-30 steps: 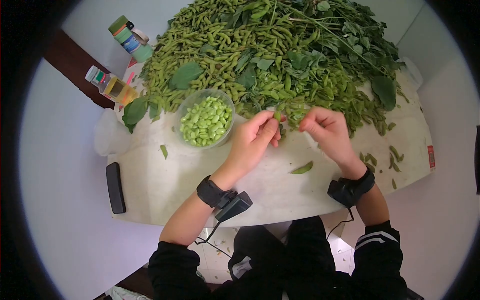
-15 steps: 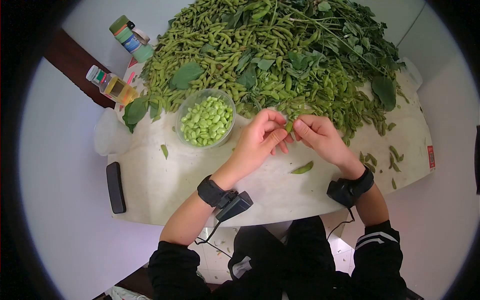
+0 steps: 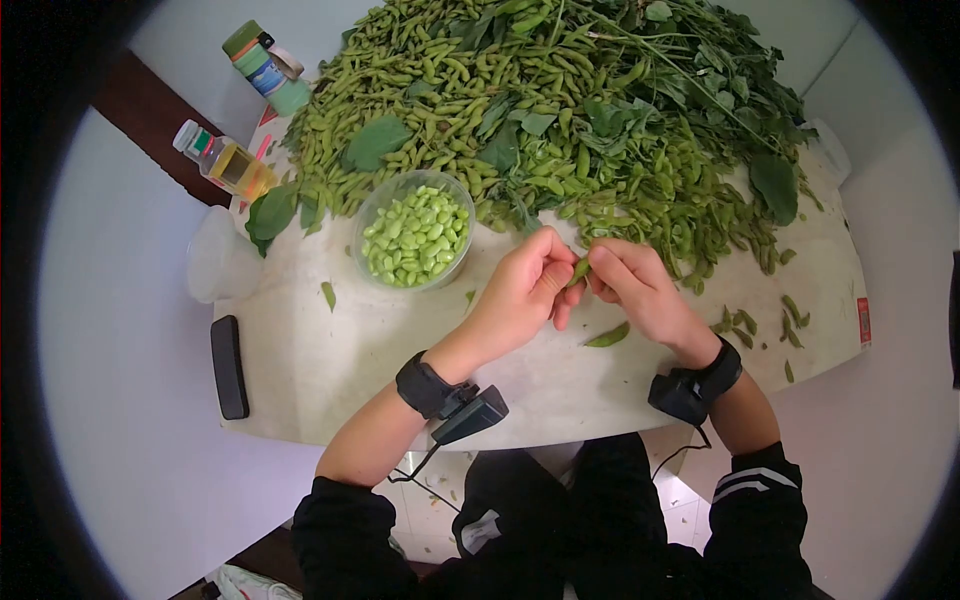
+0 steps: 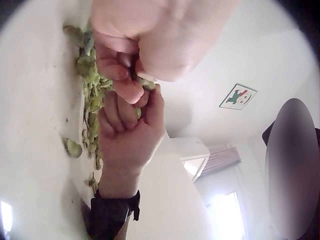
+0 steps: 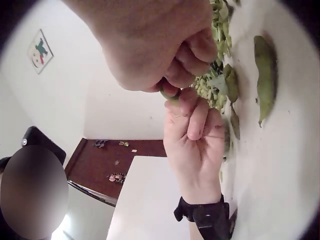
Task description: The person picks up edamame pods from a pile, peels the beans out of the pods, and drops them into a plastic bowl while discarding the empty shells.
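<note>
Between both hands, over the near part of the table, is a green soybean pod (image 3: 580, 271). My left hand (image 3: 520, 292) pinches one end of it between thumb and fingers. My right hand (image 3: 644, 290) pinches the other end, its fingertips close beside the left ones. In the right wrist view the pod (image 5: 170, 94) shows as a small green piece, mostly hidden by the fingers. Left of the hands stands a clear plastic tub (image 3: 366, 262) with shelled green beans (image 3: 418, 238) in it. A single pod (image 3: 608, 335) lies on the table just below the hands.
A large heap of pods (image 3: 470, 90) with leafy stems (image 3: 690, 60) covers the table's back. At left are an oil bottle (image 3: 228, 165), a green flask (image 3: 268, 75), a clear container (image 3: 220, 262) and a black phone-like slab (image 3: 229, 368). Several loose pods (image 3: 742, 322) lie at right.
My right hand has moved left to meet the left hand and now pinches the pod too. The left hand has shifted slightly right and toward the body with the pod.
</note>
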`<action>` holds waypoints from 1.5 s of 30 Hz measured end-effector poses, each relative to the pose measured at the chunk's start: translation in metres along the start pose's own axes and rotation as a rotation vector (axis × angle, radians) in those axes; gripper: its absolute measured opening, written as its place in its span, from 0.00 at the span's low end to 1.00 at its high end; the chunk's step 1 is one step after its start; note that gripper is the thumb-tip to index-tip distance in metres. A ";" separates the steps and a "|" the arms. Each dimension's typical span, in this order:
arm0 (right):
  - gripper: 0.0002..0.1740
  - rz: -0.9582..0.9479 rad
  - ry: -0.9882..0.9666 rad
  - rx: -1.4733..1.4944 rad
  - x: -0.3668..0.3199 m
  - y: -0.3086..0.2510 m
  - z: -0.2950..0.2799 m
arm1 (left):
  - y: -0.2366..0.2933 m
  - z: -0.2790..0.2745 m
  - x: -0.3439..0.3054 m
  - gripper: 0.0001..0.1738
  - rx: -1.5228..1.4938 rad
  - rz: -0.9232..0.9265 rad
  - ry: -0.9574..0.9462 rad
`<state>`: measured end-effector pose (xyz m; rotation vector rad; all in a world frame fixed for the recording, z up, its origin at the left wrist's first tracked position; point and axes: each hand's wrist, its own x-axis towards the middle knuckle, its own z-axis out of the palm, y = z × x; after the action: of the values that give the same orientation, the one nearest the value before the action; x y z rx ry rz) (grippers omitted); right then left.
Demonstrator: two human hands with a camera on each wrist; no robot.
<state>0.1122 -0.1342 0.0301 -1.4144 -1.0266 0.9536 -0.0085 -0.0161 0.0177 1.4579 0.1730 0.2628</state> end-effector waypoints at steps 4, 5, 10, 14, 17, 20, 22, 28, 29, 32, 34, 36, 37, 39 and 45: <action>0.17 -0.027 -0.024 0.021 0.000 0.002 -0.002 | -0.001 0.001 0.000 0.07 -0.098 -0.040 -0.051; 0.16 -0.030 -0.035 0.028 -0.001 0.001 -0.002 | -0.001 0.001 0.000 0.07 -0.099 -0.040 -0.050; 0.16 -0.028 -0.089 0.032 -0.002 0.002 -0.007 | 0.006 0.001 -0.002 0.09 -0.196 -0.147 -0.127; 0.15 -0.078 -0.026 -0.145 0.001 0.002 -0.009 | 0.002 0.001 -0.002 0.11 -0.273 -0.173 -0.078; 0.14 -0.188 0.106 -0.268 0.004 0.002 -0.009 | 0.003 -0.001 0.000 0.13 -0.276 -0.165 -0.021; 0.12 -0.267 0.176 -0.336 0.004 0.002 -0.010 | 0.002 -0.002 0.001 0.13 -0.246 -0.113 0.025; 0.10 -0.276 0.176 -0.434 0.003 0.001 -0.010 | -0.001 -0.004 0.002 0.13 -0.247 -0.101 0.033; 0.06 -0.337 0.243 -0.503 0.002 -0.004 -0.011 | 0.000 -0.004 0.002 0.13 -0.206 -0.058 -0.023; 0.06 -0.340 0.249 -0.501 0.003 -0.004 -0.011 | 0.000 -0.004 0.003 0.13 -0.207 -0.058 -0.023; 0.06 -0.374 0.253 -0.475 0.004 -0.002 -0.010 | 0.002 -0.003 0.002 0.13 -0.085 -0.109 -0.075; 0.06 -0.404 0.251 -0.450 0.005 0.002 -0.009 | 0.003 -0.003 0.002 0.14 -0.090 -0.112 -0.099; 0.06 -0.429 0.264 -0.417 0.007 0.006 -0.009 | 0.003 -0.003 0.002 0.14 -0.080 -0.103 -0.102; 0.06 -0.428 0.265 -0.417 0.006 0.005 -0.009 | 0.003 -0.003 0.002 0.15 -0.071 -0.092 -0.103; 0.08 -0.277 0.169 -0.393 0.003 0.001 -0.011 | 0.001 -0.004 0.002 0.13 -0.083 -0.083 -0.103; 0.09 -0.322 0.174 -0.410 0.004 -0.001 -0.011 | 0.005 -0.003 0.001 0.12 -0.084 -0.090 -0.109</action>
<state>0.1233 -0.1338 0.0318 -1.5679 -1.3174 0.3906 -0.0089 -0.0123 0.0229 1.3737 0.1376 0.1160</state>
